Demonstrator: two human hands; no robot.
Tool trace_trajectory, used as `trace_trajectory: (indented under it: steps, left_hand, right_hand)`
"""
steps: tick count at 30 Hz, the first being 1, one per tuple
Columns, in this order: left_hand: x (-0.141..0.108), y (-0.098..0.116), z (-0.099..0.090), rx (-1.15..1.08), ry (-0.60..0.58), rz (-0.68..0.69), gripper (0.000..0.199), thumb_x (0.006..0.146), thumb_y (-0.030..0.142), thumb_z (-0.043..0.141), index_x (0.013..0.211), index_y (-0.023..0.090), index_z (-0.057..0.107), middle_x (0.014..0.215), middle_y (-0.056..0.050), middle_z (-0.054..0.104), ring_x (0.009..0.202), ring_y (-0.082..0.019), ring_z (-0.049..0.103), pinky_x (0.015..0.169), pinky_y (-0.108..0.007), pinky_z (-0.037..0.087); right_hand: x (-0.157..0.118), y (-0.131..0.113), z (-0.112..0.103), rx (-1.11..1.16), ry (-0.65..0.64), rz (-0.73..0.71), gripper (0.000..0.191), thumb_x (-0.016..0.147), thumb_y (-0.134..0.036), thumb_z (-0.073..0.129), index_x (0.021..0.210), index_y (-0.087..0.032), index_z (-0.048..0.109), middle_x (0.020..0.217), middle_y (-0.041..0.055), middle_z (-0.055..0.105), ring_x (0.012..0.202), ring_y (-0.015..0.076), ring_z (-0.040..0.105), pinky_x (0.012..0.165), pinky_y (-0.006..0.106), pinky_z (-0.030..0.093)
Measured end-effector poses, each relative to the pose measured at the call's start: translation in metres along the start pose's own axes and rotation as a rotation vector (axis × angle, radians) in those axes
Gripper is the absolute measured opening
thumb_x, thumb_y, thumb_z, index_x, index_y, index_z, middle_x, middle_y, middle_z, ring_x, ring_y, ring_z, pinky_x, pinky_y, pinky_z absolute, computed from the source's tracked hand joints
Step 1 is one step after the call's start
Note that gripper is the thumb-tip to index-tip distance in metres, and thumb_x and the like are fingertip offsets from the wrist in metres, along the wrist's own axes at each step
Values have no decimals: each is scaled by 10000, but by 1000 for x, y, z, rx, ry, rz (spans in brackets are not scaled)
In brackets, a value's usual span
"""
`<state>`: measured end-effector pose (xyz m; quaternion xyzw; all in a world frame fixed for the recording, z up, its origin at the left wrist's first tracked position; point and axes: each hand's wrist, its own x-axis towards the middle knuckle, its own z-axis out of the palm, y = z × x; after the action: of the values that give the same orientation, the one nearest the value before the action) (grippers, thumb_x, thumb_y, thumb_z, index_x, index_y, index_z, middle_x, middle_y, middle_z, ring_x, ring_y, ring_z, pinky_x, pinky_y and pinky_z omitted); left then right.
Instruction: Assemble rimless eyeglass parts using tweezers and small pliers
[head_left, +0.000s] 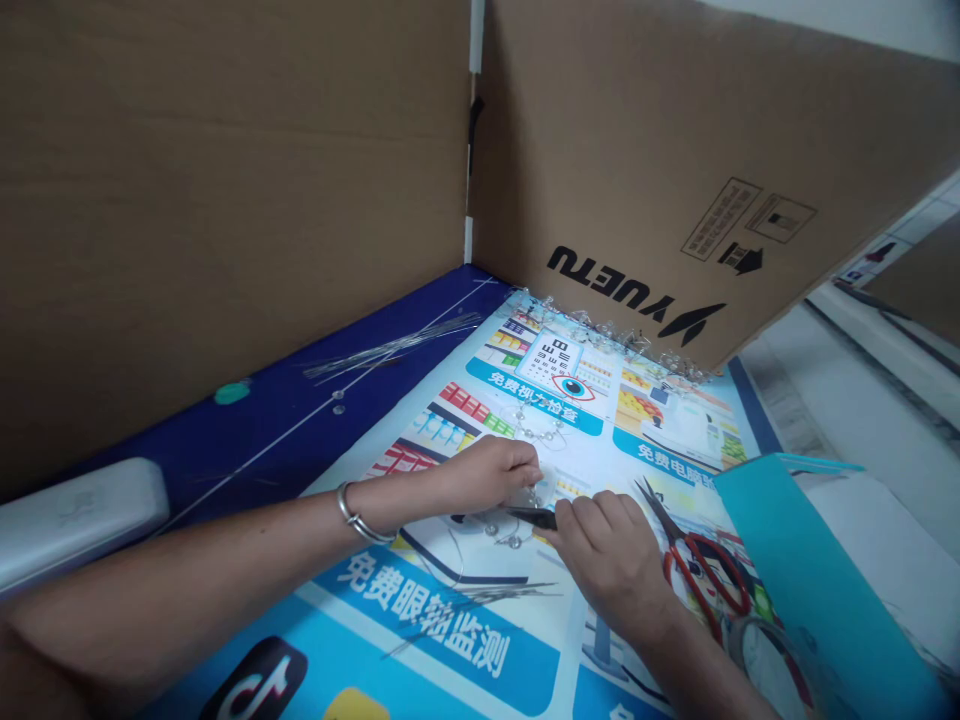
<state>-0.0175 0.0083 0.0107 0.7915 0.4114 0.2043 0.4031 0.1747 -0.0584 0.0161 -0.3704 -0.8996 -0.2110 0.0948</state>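
Left forearm [172, 590]: bare, reaching in from the lower left across the near edge of the printed poster [442, 640], a silver bangle [357, 514] at the wrist.
White case [79, 520]: long and round-cornered, lying along the left end of the navy strip [277, 425], below the cardboard panel [225, 180].
Teal disc [231, 393]: small, flat on the navy strip, near the cardboard.
Loose wires [394, 347]: a thin bundle of straight silver lengths across the navy strip, more lying at the poster's near edge.
Left hand [480, 478]: fingers curled and pressed together, pinching the beaded wire near the poster's middle; exact hold hidden behind the fingertips.
Beaded wire [536, 432]: clear beads on fine wire, looped on the poster just beyond the left hand, a few more beads below it.
Pliers [534, 517]: small and black, tips reaching in under the left fingertips.
Clear beads [592, 325]: a scattered line along the poster's far edge, at the foot of the cardboard.
Right hand [611, 555]: fingers closed over the pliers, pinching them from above.
Pliers grip: best kept short and close to the tips, with the left fingers steadying the beads.
Red-handled scissors [705, 572]: lying just right of the right hand.
Clear tape roll [757, 650]: near the poster's right corner, partly cut off by the frame.
Teal card [817, 560]: propped at the poster's right edge.
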Motion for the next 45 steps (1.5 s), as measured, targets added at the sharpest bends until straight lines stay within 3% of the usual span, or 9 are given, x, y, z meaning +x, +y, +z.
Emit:
trace_trajectory:
  steps: [8,16,20,25,31,39,45]
  left_hand:
    - [-3,-2,0,345,87,151,278,864,340,353,742,176,540,609,10,539,539,-99,445,516,-208,263]
    - [-8,-4,0,610,61,347,293,885,327,292,894,188,550,648,-25,598,581,-127,512,535,-235,288]
    - [-10,-4,0,656,65,446,224,861,281,342,875,188,546,630,-20,588,580,-121,511,540,-235,306]
    - [-11,-6,2,665,155,602,118,804,228,417,818,195,529,606,8,561,557,-111,496,528,-231,328]
    - [-10,-7,3,672,240,739,103,807,214,418,787,194,517,566,23,531,528,-102,471,503,-225,345]
    - [-10,-9,3,683,175,720,108,802,222,436,805,194,540,590,17,550,546,-100,495,511,-223,356]
    - [0,-21,-1,598,220,487,194,861,287,384,837,189,549,603,17,577,544,-99,515,512,-207,346]
  right_hand:
    - [1,-8,-2,82,-75,91,184,841,-335,481,782,-174,546,686,34,510,652,167,414,606,326,264]
    - [2,-11,-5,280,-212,258,253,835,-408,469,716,-199,549,679,24,571,638,163,496,553,279,262]
    - [5,-12,-10,355,-318,326,252,832,-422,467,748,-208,570,699,17,598,645,156,534,539,261,267]
    - [9,-11,-19,415,-441,378,258,846,-420,433,769,-219,575,731,4,614,672,155,553,541,247,266]
    - [11,-7,-21,559,-493,387,297,867,-435,379,773,-228,571,757,-15,621,682,133,558,560,227,275]
    - [9,-6,-14,648,-509,378,340,876,-439,351,716,-218,554,720,-20,612,645,122,546,552,221,280]
    - [2,-7,2,451,-379,415,302,845,-455,406,752,-211,559,760,20,599,724,173,527,592,256,295]
